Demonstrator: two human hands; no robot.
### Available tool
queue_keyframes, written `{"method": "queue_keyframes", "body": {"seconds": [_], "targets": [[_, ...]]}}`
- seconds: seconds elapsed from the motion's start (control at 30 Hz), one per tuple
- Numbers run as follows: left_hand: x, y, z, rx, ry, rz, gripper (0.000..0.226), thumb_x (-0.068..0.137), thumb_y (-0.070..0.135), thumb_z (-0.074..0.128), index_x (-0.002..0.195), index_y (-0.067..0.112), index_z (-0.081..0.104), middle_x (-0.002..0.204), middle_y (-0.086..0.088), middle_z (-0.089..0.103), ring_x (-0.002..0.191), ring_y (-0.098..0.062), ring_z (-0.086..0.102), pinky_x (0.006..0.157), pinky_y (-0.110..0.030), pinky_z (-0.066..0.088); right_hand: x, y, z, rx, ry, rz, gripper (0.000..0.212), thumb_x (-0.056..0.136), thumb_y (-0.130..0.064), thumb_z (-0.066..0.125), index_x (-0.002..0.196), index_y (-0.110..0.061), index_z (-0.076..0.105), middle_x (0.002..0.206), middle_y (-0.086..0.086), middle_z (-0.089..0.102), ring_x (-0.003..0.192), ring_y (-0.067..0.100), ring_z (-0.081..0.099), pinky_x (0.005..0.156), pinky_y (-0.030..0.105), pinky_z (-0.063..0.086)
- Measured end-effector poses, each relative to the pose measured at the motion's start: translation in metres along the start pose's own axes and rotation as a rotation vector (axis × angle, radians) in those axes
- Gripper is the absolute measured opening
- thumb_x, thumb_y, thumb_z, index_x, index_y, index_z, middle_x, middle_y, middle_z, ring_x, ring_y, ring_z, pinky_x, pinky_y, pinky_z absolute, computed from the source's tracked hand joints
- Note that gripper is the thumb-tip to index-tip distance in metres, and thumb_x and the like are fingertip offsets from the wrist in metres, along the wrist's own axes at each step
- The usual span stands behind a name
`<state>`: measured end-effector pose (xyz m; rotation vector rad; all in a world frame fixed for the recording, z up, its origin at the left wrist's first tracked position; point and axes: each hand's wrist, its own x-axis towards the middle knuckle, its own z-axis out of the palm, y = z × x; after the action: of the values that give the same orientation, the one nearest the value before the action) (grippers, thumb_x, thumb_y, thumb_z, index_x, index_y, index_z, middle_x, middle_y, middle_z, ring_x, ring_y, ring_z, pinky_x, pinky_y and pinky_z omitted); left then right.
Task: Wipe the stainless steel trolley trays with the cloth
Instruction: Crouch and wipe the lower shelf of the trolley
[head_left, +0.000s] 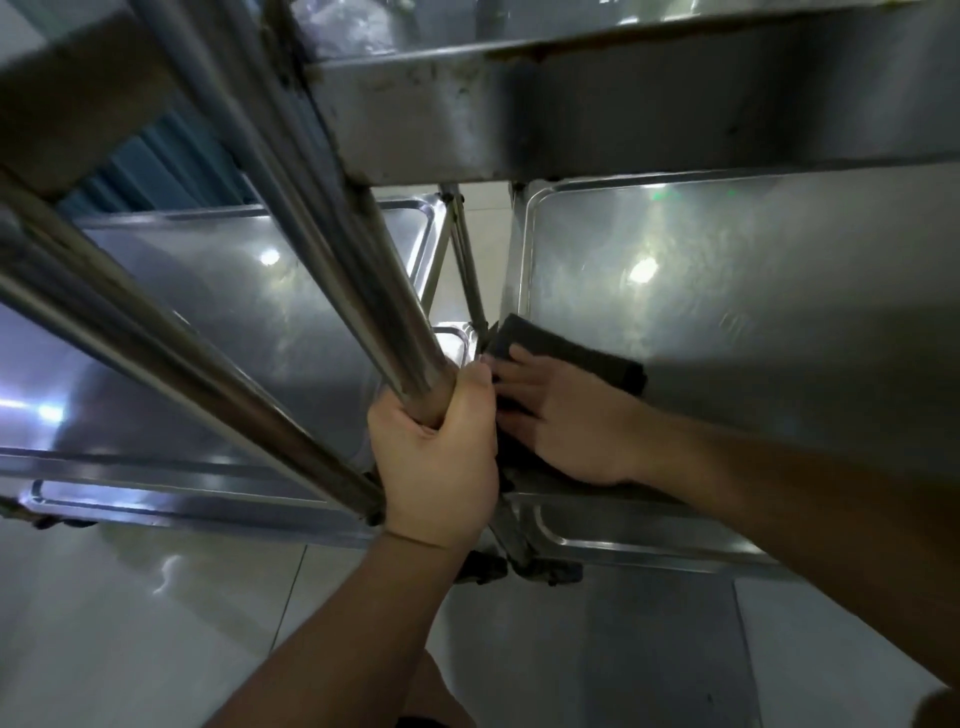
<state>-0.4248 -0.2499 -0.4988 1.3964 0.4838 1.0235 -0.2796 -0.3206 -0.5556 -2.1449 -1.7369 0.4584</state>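
While the left hand (434, 457) wraps its curled fingers round the foot of a steel post (332, 244), the right hand (563, 421) lies flat, fingers straight and spread, pressing a dark cloth (571, 353) onto the right tray (753, 312). That cloth sits at the tray's near left corner, close against the rim, with its far end showing beyond the fingertips and the rest hidden under the palm. Light glints off the tray's bare steel further back. Beside it, just across a narrow gap, a left tray (218, 322) lies behind the slanting post and a second rail (156, 353). An upper shelf (623, 114) overhangs both from above. Below the trays, dark castors (545, 569) rest on a pale tiled floor (156, 623). Both forearms reach in from the bottom edge.
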Motion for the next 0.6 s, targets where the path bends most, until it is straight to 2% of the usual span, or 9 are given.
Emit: {"method": "queue_keyframes", "body": {"seconds": [0.07, 0.1, 0.13, 0.2, 0.27, 0.37, 0.47, 0.53, 0.6], "targets": [[0.000, -0.001, -0.001, 0.007, -0.018, 0.012, 0.039, 0.083, 0.025, 0.064, 0.057, 0.008, 0.042, 0.047, -0.006, 0.042, 0.042, -0.018, 0.042, 0.051, -0.029, 0.041, -0.017, -0.002, 0.006, 0.139, -0.037, 0.067, 0.057, 0.099, -0.069, 0.018, 0.152, -0.055, 0.033, 0.167, -0.030, 0.010, 0.153, -0.007, -0.006, 0.127, 0.032, 0.001], [0.001, -0.002, -0.002, 0.007, -0.020, 0.018, 0.039, 0.083, 0.025, 0.064, 0.056, 0.008, 0.041, 0.047, -0.006, 0.042, 0.042, -0.018, 0.042, 0.051, -0.028, 0.041, -0.015, -0.001, 0.004, 0.156, -0.030, 0.083, 0.055, 0.099, -0.069, 0.020, 0.152, -0.057, 0.031, 0.166, -0.031, 0.009, 0.151, -0.009, -0.007, 0.126, 0.030, 0.001], [0.001, -0.002, -0.003, 0.006, -0.018, 0.021, 0.041, 0.083, 0.025, 0.064, 0.056, 0.006, 0.039, 0.046, -0.007, 0.042, 0.041, -0.018, 0.042, 0.050, -0.027, 0.041, -0.007, 0.001, 0.000, 0.134, 0.005, 0.085, 0.053, 0.101, -0.066, 0.023, 0.152, -0.056, 0.032, 0.167, -0.027, 0.013, 0.152, -0.006, -0.002, 0.125, 0.030, 0.003], [0.001, -0.003, -0.002, -0.002, -0.022, 0.022, 0.043, 0.083, 0.025, 0.064, 0.056, 0.004, 0.038, 0.046, -0.005, 0.042, 0.041, -0.017, 0.042, 0.049, -0.025, 0.041, 0.019, 0.016, -0.014, 0.005, 0.100, 0.094, 0.047, 0.107, -0.053, 0.030, 0.152, -0.045, 0.040, 0.165, -0.012, 0.032, 0.152, 0.012, 0.023, 0.124, 0.037, 0.021], [0.001, -0.003, -0.001, -0.016, -0.018, 0.022, 0.041, 0.082, 0.025, 0.064, 0.055, 0.007, 0.040, 0.044, -0.005, 0.041, 0.040, -0.015, 0.042, 0.049, -0.023, 0.041, 0.060, 0.037, -0.032, -0.079, 0.162, 0.218, 0.048, 0.109, -0.044, 0.030, 0.155, -0.032, 0.041, 0.158, 0.005, 0.040, 0.143, 0.029, 0.038, 0.119, 0.047, 0.031], [0.004, -0.005, 0.000, 0.004, -0.005, 0.034, 0.043, 0.081, 0.025, 0.064, 0.051, 0.011, 0.037, 0.044, -0.009, 0.037, 0.041, -0.018, 0.041, 0.048, -0.025, 0.039, 0.106, 0.056, -0.039, -0.062, 0.180, 0.494, 0.060, 0.106, -0.048, 0.023, 0.163, -0.029, 0.024, 0.171, 0.012, 0.019, 0.157, 0.036, 0.015, 0.127, 0.050, 0.014], [0.005, -0.005, 0.000, 0.026, -0.015, 0.034, 0.040, 0.083, 0.026, 0.065, 0.050, 0.018, 0.042, 0.045, -0.006, 0.039, 0.042, -0.019, 0.041, 0.048, -0.026, 0.039, 0.100, 0.038, -0.026, -0.053, 0.188, 0.513, 0.062, 0.107, -0.046, 0.024, 0.165, -0.025, 0.018, 0.172, 0.013, 0.014, 0.159, 0.034, 0.010, 0.128, 0.050, 0.010], [0.006, -0.005, -0.001, 0.053, -0.020, 0.019, 0.038, 0.084, 0.028, 0.065, 0.051, 0.021, 0.047, 0.046, 0.000, 0.043, 0.043, -0.017, 0.045, 0.049, -0.026, 0.041, 0.070, 0.016, -0.018, 0.026, 0.219, 0.463, 0.061, 0.107, -0.043, 0.029, 0.164, -0.023, 0.020, 0.169, 0.011, 0.026, 0.155, 0.034, 0.022, 0.126, 0.050, 0.019], [0.005, -0.005, -0.001, 0.076, -0.013, 0.009, 0.038, 0.085, 0.029, 0.064, 0.054, 0.014, 0.048, 0.047, -0.001, 0.046, 0.044, -0.017, 0.047, 0.050, -0.026, 0.043, 0.031, -0.007, -0.009, 0.140, 0.227, 0.433, 0.059, 0.106, -0.045, 0.035, 0.161, -0.025, 0.024, 0.157, 0.008, 0.044, 0.142, 0.034, 0.042, 0.118, 0.051, 0.035]]}}
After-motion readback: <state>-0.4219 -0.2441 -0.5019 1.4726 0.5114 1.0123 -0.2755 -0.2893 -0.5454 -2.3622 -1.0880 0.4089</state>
